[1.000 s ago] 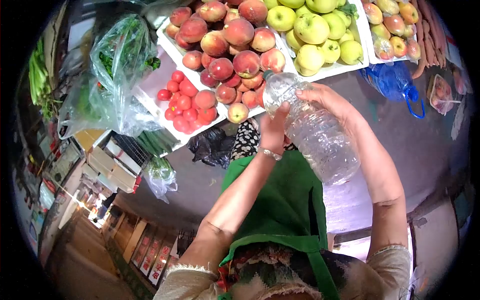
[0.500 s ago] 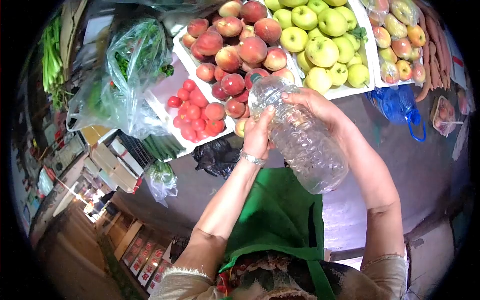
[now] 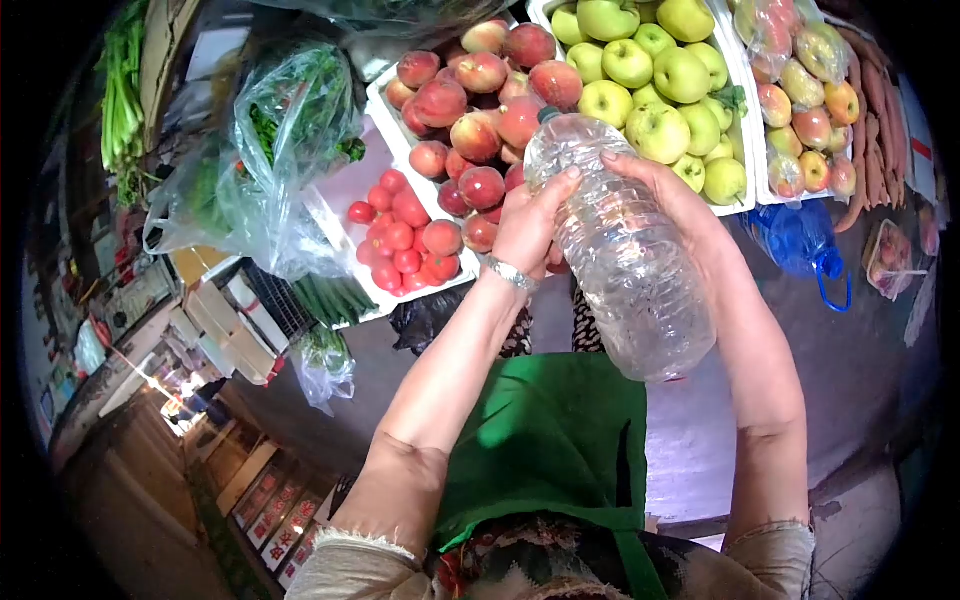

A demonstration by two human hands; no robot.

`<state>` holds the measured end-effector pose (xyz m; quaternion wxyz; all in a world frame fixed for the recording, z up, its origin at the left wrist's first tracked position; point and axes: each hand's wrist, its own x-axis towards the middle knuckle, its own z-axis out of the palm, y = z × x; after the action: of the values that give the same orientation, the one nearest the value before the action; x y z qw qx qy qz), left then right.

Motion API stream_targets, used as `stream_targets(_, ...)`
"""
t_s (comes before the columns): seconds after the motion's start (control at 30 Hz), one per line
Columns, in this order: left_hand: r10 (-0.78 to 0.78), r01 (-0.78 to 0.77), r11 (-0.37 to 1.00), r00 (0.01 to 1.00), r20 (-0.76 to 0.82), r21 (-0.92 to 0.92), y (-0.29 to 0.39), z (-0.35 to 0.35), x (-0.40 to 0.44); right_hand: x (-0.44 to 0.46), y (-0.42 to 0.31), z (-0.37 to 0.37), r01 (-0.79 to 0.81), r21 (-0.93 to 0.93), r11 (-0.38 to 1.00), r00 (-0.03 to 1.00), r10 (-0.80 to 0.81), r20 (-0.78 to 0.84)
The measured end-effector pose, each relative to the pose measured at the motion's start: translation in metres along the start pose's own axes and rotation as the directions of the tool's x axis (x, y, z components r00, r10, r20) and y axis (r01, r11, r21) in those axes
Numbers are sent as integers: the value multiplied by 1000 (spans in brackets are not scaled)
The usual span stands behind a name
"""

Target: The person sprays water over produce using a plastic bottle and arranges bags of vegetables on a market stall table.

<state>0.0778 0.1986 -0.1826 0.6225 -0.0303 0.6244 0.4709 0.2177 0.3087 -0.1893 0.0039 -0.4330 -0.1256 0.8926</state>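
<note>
Between my two hands is a large clear plastic bottle, tilted, its dark green cap pointing away from me and its base toward me. My left hand grips its left side near the shoulder, thumb on top and the other fingers mostly hidden underneath. On the right side my right hand is wrapped round it, thumb lying over the upper face. Beyond the bottle are a box of peaches and a box of green apples.
Tomatoes fill a white box at left, beside a clear bag of greens. A blue bottle lies on the floor at right, below wrapped apples and sweet potatoes. A black bag lies near my feet.
The bottle and both hands have shifted slightly to the right in view. Fruit boxes appear a little lower and farther right, and my feet now show past the apron.
</note>
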Motion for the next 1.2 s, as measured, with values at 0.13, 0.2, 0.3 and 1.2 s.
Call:
stream_targets(0.13, -131, 127, 982, 991, 21, 138, 8, -5, 2, 2, -4, 5, -13, 20, 1000, 1000, 13, -16)
stream_targets(0.2, -36, 36, 999, 999, -5, -7, 0, -7, 4, 3, -5, 11, -19, -23, 1000, 999, 19, -28)
stream_targets(0.3, 50, -55, 991, 998, -41, -125, -5, -14, -4, 15, -3, 19, 5, -80, 997, 999, -1, 46)
stream_targets(1.2, -200, 190, 890, 980, -19, 415, 43, -234, -84, 56, 208, 175, 192, 222, 956, 980, -173, -101)
